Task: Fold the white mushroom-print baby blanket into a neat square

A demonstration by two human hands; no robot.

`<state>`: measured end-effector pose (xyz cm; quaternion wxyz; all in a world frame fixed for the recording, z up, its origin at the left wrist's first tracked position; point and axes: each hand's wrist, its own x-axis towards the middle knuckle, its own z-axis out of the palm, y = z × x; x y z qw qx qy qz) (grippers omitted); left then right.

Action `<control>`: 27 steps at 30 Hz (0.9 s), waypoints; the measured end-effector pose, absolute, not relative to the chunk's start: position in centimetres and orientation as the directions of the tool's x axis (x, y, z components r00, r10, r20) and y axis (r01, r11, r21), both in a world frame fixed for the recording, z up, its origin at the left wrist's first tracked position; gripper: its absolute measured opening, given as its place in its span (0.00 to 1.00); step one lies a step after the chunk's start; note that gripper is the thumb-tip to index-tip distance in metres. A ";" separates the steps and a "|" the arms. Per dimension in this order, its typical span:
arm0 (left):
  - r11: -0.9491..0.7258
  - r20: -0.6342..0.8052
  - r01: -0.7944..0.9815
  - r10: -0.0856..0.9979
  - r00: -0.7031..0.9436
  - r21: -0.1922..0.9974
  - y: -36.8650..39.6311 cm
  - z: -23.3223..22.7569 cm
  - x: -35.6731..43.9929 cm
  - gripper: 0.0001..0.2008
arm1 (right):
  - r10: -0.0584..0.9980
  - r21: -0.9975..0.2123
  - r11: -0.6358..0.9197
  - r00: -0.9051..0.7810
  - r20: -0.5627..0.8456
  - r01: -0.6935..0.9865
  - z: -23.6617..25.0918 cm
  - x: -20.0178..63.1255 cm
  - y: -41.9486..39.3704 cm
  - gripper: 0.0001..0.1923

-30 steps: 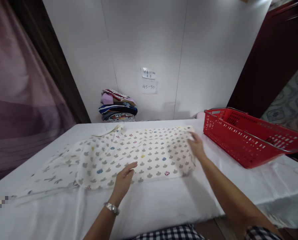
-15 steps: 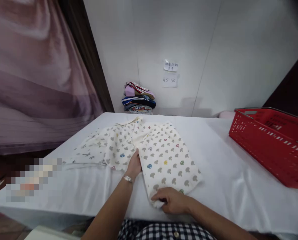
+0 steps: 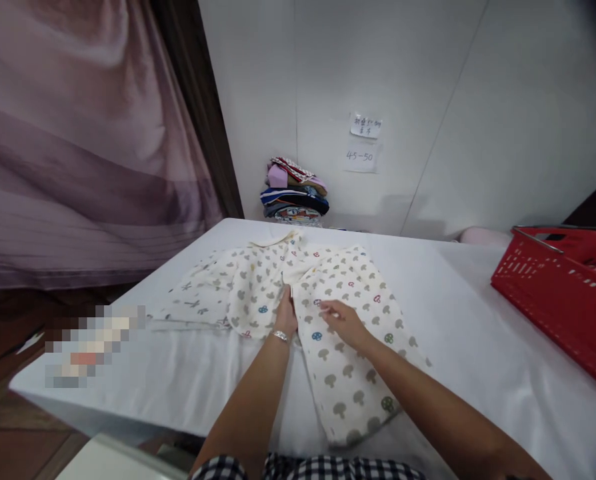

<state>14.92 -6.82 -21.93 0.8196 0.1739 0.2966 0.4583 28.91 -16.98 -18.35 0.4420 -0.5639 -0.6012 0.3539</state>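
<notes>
Patterned garment (image 3: 348,360) is pinned along its fold by left hand (image 3: 285,313), fingers together; right hand (image 3: 343,320), at its 3 o'clock, is spread flat, apparently to smooth cloth.

garment (image 3: 338,347) on table (image 3: 478,360), basket (image 3: 563,293) right, clothes stack (image 3: 294,193) behind

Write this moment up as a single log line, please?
left hand: flat on patterned garment at fold | right hand: flat on folded part | table: white cloth | red basket: right | clothes stack: by wall
</notes>
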 end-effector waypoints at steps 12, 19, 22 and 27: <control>0.292 -0.183 -0.656 0.956 0.231 0.696 -7.6 -22.5 15.1 0.22 | 0.987 -0.754 -0.027 0.136 0.084 0.656 -21.1 25.2 -8.7 0.22; 0.558 -0.342 -0.638 0.830 0.441 0.532 -3.7 -21.3 14.0 0.17 | 0.990 -0.618 0.015 0.074 0.117 0.786 -22.5 25.7 -10.7 0.26; 0.509 -0.422 -0.655 0.854 0.304 0.558 -1.2 -21.0 14.4 0.15 | 0.989 -0.546 0.036 0.050 0.141 0.837 -22.2 25.3 -11.0 0.26; 0.355 -0.403 -0.674 0.911 0.092 0.648 0.2 -22.0 15.3 0.12 | 0.986 -0.550 -0.023 0.109 0.124 0.835 -22.3 25.5 -10.2 0.12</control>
